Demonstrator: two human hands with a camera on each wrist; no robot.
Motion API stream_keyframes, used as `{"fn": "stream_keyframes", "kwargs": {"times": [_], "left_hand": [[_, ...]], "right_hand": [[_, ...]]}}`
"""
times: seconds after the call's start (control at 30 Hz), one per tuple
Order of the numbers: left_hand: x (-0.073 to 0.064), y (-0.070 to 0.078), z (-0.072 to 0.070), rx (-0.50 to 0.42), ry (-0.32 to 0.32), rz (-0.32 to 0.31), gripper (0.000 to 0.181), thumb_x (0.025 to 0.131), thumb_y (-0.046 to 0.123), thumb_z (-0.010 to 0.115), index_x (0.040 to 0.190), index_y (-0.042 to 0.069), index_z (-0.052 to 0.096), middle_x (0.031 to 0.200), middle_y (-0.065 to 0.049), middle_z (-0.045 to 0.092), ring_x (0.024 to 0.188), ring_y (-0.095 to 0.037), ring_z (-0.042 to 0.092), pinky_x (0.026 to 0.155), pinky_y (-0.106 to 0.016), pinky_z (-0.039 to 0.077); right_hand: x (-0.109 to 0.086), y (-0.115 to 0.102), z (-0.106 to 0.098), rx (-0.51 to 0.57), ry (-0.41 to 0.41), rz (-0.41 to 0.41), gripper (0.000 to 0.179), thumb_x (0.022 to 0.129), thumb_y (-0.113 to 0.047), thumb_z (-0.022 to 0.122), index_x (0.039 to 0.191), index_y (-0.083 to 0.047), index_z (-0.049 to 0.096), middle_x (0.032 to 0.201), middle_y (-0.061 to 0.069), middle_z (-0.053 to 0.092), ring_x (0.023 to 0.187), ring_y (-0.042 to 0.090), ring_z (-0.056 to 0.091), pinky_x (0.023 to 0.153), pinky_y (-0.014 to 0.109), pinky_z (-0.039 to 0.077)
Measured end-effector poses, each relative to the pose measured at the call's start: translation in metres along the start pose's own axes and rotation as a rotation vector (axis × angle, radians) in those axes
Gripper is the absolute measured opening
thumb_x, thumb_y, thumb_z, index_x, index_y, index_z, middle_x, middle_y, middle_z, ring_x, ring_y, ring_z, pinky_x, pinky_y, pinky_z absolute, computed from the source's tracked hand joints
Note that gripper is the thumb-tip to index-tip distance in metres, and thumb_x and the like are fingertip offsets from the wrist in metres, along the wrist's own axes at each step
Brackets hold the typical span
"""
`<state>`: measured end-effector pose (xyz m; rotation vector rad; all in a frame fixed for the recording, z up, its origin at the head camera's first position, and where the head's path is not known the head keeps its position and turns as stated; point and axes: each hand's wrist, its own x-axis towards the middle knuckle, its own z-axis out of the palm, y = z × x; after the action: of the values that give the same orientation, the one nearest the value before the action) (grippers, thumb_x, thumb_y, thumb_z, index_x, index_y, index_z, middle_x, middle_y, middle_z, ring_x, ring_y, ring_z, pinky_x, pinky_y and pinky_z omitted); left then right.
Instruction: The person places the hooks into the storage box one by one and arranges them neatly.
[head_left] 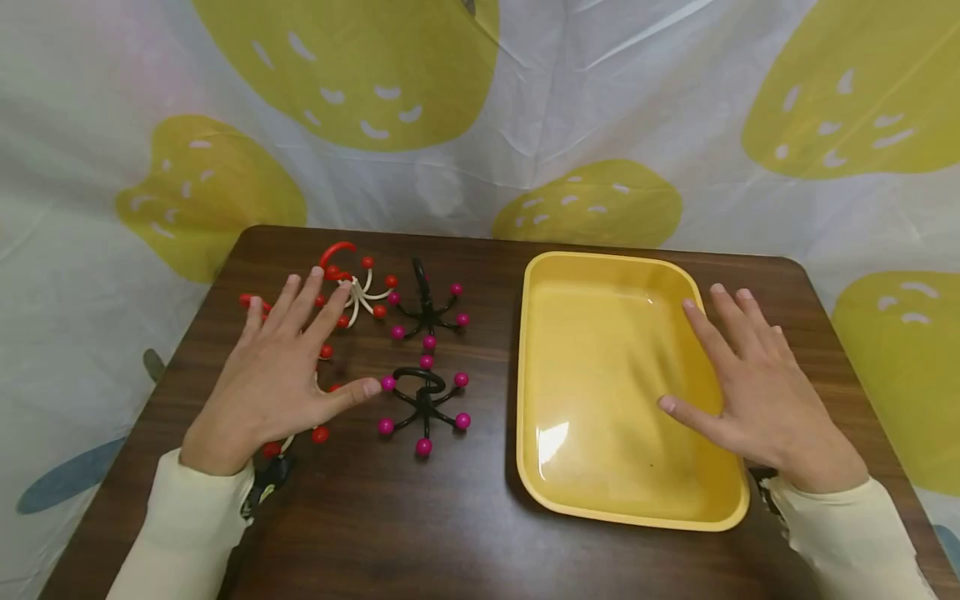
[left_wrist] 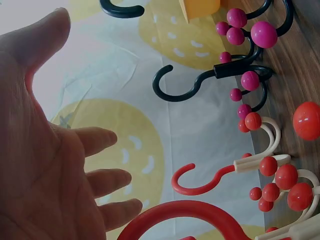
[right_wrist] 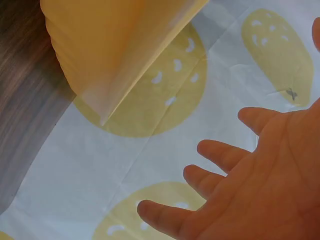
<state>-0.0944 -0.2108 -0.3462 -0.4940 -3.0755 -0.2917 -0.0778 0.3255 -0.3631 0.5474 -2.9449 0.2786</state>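
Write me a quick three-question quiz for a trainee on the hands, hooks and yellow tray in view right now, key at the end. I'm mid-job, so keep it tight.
1. Which hand is nearer the yellow tray?
2. How many black hooks with pink balls are on the table?
3. True or false: the left hand has its fingers spread and holds nothing.

Key:
1. The right hand.
2. Two.
3. True.

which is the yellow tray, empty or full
Empty. In the head view the yellow tray shows a bare, shiny floor; the black hooks sit outside it.
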Motion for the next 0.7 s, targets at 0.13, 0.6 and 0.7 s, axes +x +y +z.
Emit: {"fn": "stream_keyframes", "kwargs": {"times": [0.13,0.6,0.7], "left_hand": [[0.0,0.001,0.0,-0.017,0.022,0.016,0.113,0.087,0.083,0.062,0.172,0.026,0.013,0.18,-0.011,0.004,0.166,-0.04,0.007,0.128,-0.072,0.007],[-0.001,0.007,0.009,-0.098,0.18,0.166,0.094,0.089,0.056,0.08,0.163,0.016,0.042,0.171,-0.009,0.036,0.156,-0.036,0.037,0.127,-0.065,0.027],[-0.001,0.009,0.011,-0.142,0.19,0.182,0.088,0.09,0.051,0.081,0.162,0.017,0.044,0.17,-0.008,0.037,0.152,-0.038,0.043,0.123,-0.065,0.034]], "right_hand": [[-0.001,0.004,0.002,0.036,0.05,-0.02,0.113,0.084,-0.056,0.081,0.171,-0.024,0.018,0.178,0.016,0.012,0.165,0.042,0.005,0.12,0.079,0.022],[-0.009,0.011,0.006,0.228,0.08,-0.004,0.103,0.084,-0.033,0.088,0.168,-0.023,0.03,0.175,0.011,0.024,0.155,0.045,0.03,0.103,0.076,0.041],[-0.009,0.015,0.009,0.28,0.113,-0.004,0.1,0.083,-0.026,0.089,0.166,-0.021,0.035,0.171,0.015,0.031,0.149,0.049,0.036,0.104,0.077,0.039]]}}
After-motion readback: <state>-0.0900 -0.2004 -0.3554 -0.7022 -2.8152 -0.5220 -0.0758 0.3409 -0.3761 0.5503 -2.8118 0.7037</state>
